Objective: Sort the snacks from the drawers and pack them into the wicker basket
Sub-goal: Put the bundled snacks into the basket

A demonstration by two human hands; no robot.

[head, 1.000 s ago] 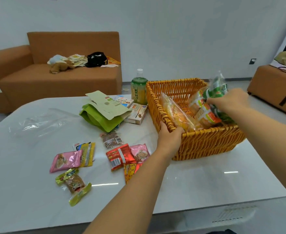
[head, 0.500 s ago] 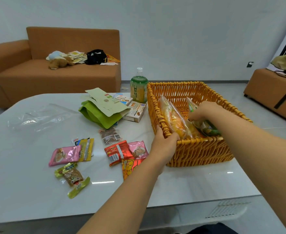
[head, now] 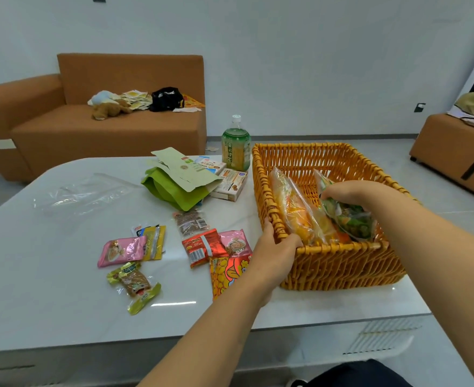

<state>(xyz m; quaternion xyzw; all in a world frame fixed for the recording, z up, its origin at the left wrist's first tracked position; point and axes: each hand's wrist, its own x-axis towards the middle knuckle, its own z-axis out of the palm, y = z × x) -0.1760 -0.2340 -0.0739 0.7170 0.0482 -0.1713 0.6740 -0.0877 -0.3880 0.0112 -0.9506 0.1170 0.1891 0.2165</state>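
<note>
At 3 o'clock on the table (head: 62, 303), head view: wicker basket (head: 339, 263). My left hand (head: 275, 255) is curled round its near-left rim; my right hand (head: 361, 195) pinches the green snack bag (head: 350, 219) inside, right of the upright orange bags (head: 300, 216). Loose packets (head: 202, 247) lie at 9 o'clock. Risk: pushing the green bag down could topple the orange ones, since they only lean.
</note>
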